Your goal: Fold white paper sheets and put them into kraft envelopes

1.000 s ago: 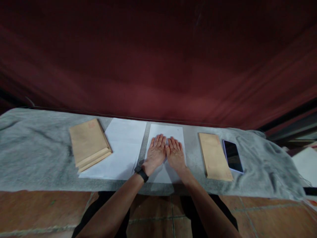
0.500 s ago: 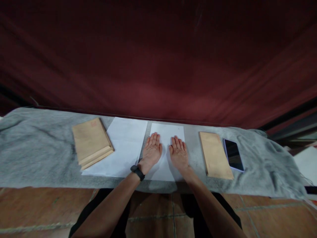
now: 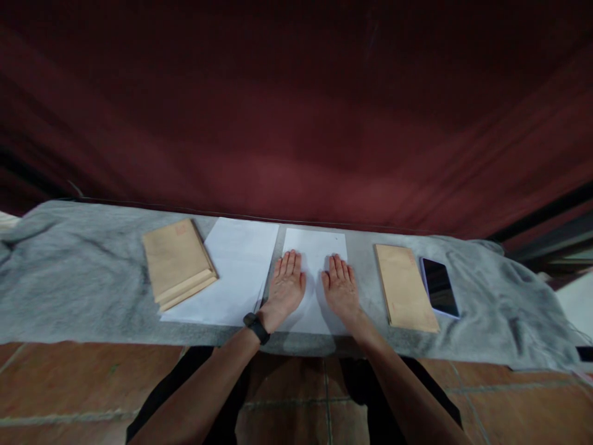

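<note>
My left hand (image 3: pixel 286 284) lies flat, palm down, over the left side of a white sheet of paper (image 3: pixel 313 244), with a dark watch (image 3: pixel 256 327) on its wrist. Flat over the sheet's right side is my right hand (image 3: pixel 341 287), fingers stretched out. Neither hand grips anything. More white paper (image 3: pixel 236 266) spreads out to the left of my left hand. A stack of brown envelopes (image 3: pixel 176 256) partly covers that paper. To the right of my right hand, more brown envelopes (image 3: pixel 405 287) lie lengthwise.
A phone (image 3: pixel 439 287) with a dark screen lies beside the right envelopes. Everything rests on a grey cloth (image 3: pixel 83 272) over a narrow surface. A dark red upright panel (image 3: pixel 296 123) stands right behind it. Below the front edge is a tiled floor (image 3: pixel 74 383).
My right hand has shifted slightly right on the sheet; my left hand stays nearly where it was. The whole view has moved a little.
</note>
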`<state>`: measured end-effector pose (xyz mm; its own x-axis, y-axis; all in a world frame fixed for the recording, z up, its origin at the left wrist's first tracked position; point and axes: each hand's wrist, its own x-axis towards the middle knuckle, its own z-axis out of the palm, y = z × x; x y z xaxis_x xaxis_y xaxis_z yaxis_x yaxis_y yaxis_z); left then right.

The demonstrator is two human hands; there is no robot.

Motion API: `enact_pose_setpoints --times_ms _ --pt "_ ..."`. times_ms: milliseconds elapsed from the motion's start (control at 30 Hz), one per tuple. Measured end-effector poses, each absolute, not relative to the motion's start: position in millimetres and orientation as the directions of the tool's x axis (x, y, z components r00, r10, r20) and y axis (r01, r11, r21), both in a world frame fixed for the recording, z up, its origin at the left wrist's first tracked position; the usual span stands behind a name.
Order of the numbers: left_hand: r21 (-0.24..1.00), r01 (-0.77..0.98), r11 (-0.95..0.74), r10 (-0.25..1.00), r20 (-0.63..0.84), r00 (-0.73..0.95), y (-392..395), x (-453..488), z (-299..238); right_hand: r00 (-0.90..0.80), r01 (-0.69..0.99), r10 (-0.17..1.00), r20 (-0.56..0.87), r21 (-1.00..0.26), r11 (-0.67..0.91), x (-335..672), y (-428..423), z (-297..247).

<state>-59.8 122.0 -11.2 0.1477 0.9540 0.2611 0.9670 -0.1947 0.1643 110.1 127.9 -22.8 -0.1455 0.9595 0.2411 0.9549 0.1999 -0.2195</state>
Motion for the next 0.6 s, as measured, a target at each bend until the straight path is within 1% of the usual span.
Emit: enact_pose_setpoints --times_ms 167,267,400,600 --pt "0.155 0.919 -0.362 0.920 0.220 0.325 99 -47 -10 -0.253 0.921 0.938 0.235 -0.238 0.308 102 112 -19" --pt "0.134 0.905 -0.404 0.904 0.209 0.373 89 -46 -13 -0.310 0.905 0.926 0.216 -0.231 0.357 101 102 -19" --pt "0.113 0.916 -0.385 0.910 0.215 0.356 84 -51 -16 -0.334 0.906 0.918 0.214 -0.197 0.376 107 94 -21" --pt "0.082 0.956 -0.283 0.940 0.223 0.259 82 -57 -17 -0.251 0.940 0.941 0.228 -0.174 0.293 113 89 -22"
